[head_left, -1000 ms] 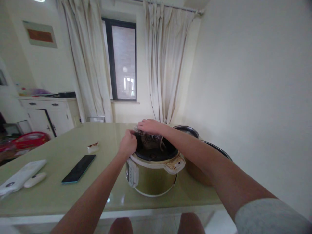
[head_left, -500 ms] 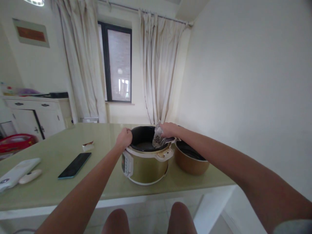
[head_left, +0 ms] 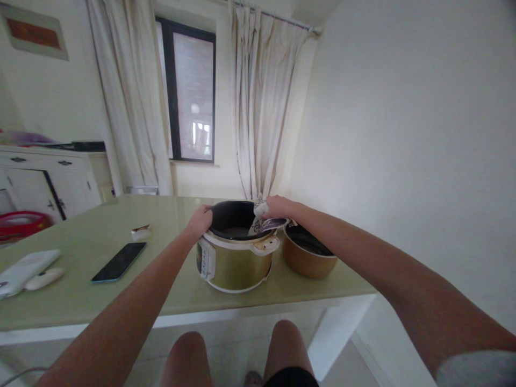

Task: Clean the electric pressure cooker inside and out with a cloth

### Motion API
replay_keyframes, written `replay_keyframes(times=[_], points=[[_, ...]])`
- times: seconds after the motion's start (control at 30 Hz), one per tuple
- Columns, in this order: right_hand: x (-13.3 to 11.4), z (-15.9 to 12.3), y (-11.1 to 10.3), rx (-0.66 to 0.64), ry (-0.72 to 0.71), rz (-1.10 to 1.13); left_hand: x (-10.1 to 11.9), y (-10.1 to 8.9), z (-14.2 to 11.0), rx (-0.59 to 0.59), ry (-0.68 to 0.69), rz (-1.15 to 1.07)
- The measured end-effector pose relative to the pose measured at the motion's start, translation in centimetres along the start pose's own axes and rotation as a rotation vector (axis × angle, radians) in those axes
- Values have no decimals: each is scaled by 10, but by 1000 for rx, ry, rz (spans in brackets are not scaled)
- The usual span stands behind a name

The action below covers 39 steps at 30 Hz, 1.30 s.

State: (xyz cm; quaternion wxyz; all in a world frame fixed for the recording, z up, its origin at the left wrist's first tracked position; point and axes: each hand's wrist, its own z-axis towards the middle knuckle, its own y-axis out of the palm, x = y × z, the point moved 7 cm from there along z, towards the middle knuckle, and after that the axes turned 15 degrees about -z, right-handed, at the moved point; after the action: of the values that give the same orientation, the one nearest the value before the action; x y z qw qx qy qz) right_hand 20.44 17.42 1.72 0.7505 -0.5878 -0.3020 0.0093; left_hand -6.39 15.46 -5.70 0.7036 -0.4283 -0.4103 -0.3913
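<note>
One round olive-gold cooker with a white rim, white button panel and dark inner bowl stands upright and open on the glossy pale green tabletop. The left hand is curled over the left of its rim, thumb hidden; the right hand, at the right side, bunches a white-and-grey patterned cloth, which dips into the bowl and spills over the edge. Just right sits a round tan pot with a dark interior, partly behind the right forearm. Well to the left lie a black-screened phone, a small white packet and, farther out, a cream oval object. Beyond, cream curtains flank a dark-framed window
</note>
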Motion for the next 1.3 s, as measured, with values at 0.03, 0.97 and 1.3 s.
replay_keyframes(times=[0.03, 0.97, 1.3], points=[[-2, 8, 2, 28, -15, -15, 0, 0, 0, 5, 4, -1], [-6, 42, -11, -68, -39, -75, -13, 0, 3, 107, -65, -49], [-28, -62, -51, -206, 43, -8, -19, 1, 11, 139, -71, -93]])
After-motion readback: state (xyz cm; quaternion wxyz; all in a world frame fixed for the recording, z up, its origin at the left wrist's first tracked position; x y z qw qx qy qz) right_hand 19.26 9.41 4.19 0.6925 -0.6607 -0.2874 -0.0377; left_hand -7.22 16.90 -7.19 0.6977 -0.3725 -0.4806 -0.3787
